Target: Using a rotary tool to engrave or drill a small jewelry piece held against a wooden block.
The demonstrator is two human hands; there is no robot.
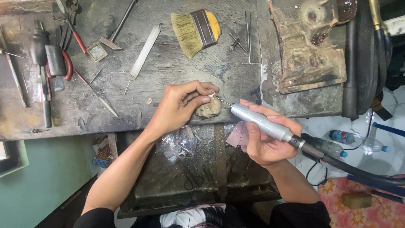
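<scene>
A person seated at a scarred workbench (168, 67) grinds a small metal piece (216, 97) with a handheld rotary tool (261, 122), seen from above. The left hand (181, 105) pinches the piece between thumb and fingertips, bracing it against a worn, pale lump-shaped rest (209, 109) at the bench's front edge. The right hand (265, 141) wraps closed around the tool's silver handle, whose fine tip (225, 104) meets the piece just beside the left fingertips; a black flexible shaft (358, 171) trails off to the right. Judging by the contact, the shaping or cleaning of the piece is under way; the next move seems to call for a steady left pinch, light pressure from the tip, and small turns of the piece to present a fresh face, keeping the tip off the fingers. A bristle brush (196, 31), a flat file (144, 52), red-handled pliers (67, 63) and assorted picks lie across the bench, well apart from the work, while scissors (190, 180) and small plastic bags (175, 143) sit in the tray below.
</scene>
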